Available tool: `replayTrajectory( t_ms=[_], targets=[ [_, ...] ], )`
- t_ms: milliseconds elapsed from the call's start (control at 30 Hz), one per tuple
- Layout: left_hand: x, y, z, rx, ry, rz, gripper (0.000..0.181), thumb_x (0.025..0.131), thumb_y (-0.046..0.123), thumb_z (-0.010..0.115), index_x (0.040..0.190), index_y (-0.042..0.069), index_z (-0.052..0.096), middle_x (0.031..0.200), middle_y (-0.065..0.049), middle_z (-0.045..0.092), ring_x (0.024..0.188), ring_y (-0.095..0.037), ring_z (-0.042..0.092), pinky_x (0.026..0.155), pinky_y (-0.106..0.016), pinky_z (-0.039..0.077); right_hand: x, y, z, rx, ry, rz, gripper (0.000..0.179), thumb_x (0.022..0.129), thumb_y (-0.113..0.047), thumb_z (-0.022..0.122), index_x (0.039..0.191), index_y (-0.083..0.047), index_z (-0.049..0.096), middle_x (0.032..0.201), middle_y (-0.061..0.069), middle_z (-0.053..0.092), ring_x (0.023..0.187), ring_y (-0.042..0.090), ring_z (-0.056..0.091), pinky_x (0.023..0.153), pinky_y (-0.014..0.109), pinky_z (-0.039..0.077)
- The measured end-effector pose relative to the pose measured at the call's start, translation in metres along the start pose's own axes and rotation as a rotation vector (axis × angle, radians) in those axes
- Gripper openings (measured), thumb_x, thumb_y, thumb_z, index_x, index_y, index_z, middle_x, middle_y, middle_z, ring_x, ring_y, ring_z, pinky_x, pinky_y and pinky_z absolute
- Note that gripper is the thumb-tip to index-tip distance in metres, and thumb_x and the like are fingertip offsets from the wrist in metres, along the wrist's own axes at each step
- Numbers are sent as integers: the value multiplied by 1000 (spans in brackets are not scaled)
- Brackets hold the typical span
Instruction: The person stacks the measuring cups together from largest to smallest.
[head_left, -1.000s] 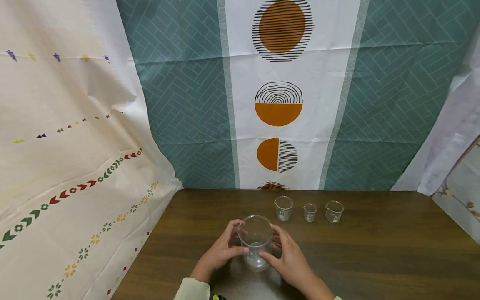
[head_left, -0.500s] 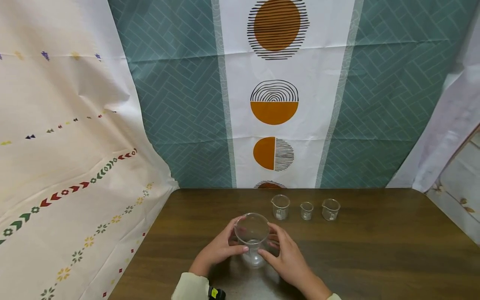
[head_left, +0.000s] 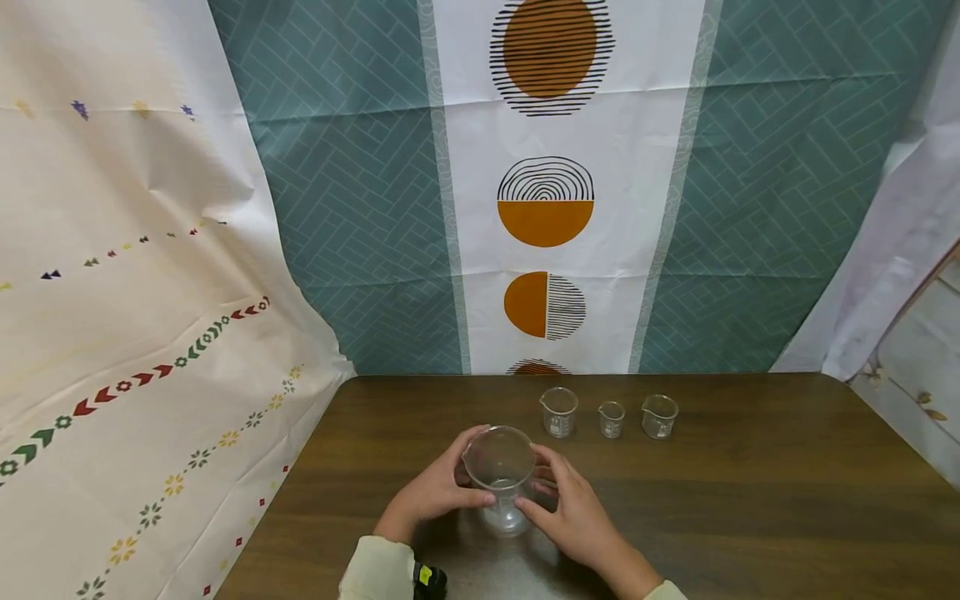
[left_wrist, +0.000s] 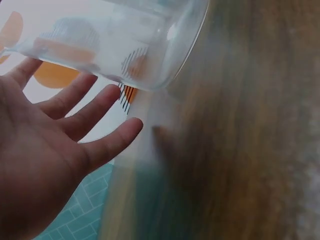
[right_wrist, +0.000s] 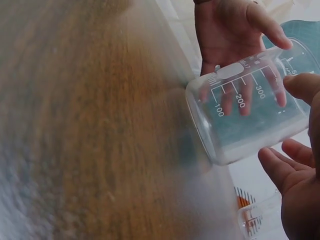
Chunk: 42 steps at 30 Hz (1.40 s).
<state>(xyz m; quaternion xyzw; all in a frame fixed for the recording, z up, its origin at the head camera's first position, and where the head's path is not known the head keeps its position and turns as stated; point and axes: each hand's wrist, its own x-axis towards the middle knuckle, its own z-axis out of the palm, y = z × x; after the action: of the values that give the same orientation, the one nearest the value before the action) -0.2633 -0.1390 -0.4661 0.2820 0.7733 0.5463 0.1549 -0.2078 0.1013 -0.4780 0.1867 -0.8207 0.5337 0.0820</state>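
Observation:
A large clear glass beaker point(head_left: 501, 487) stands upright between both hands over the wooden table. On its left side the left hand point(head_left: 438, 493) holds it, thumb in front and fingers reaching round behind. From the right, the right hand point(head_left: 570, 517) holds it with the thumb at the front and fingertips near the rim. White measuring marks show on the beaker point(right_wrist: 245, 95) in the right wrist view, with the left hand point(right_wrist: 227, 40) seen through and behind the glass. In the left wrist view the left hand's fingers point(left_wrist: 95, 115) are spread along the beaker wall point(left_wrist: 150, 50).
Three smaller glass beakers stand in a row farther back: a medium one point(head_left: 558, 414), the smallest point(head_left: 611, 421) and a low wide one point(head_left: 660, 418). The brown table point(head_left: 750, 500) ends at a green and white patterned cloth point(head_left: 360, 208). A cream cloth point(head_left: 150, 333) hangs at the left.
The head view has turned slightly, so the scene sits a little farther left. Both hands keep their hold on the large beaker, which stays in about the same place.

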Motion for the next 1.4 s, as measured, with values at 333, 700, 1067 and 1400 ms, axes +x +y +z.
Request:
replayTrajectory(
  t_ms=[333, 700, 1067, 1400],
  targets=[
    [17, -6, 2, -98, -75, 146, 112, 71, 41, 85, 154, 29, 10, 153, -24, 28, 143, -43, 27, 109, -58, 32, 0, 2, -1, 11, -12, -24, 70, 82, -29, 77, 141, -12, 42, 134, 12, 53, 113, 27, 60, 89, 27, 53],
    [16, -12, 15, -272, -28, 184, 101, 70, 22, 88, 148, 12, 24, 150, -26, 34, 141, -44, 30, 115, -50, 27, 2, 4, 1, -5, -15, -33, 72, 83, -34, 76, 142, -10, 41, 132, 13, 54, 113, 27, 60, 90, 28, 53],
    [15, -16, 19, -230, 11, 185, 93, 73, 18, 85, 146, 14, 27, 144, -21, 43, 135, -40, 41, 110, -54, 33, 1, 7, 3, 4, -10, -22, 68, 83, -34, 76, 139, -14, 43, 130, 11, 56, 113, 28, 60, 90, 28, 53],
    [13, -16, 21, -246, 19, 199, 94, 73, 18, 86, 147, 15, 27, 142, -22, 44, 134, -40, 43, 109, -59, 31, 2, 6, -3, 6, -9, -12, 70, 80, -37, 78, 139, -20, 44, 132, 5, 55, 115, 27, 59, 92, 29, 52]
  ],
)
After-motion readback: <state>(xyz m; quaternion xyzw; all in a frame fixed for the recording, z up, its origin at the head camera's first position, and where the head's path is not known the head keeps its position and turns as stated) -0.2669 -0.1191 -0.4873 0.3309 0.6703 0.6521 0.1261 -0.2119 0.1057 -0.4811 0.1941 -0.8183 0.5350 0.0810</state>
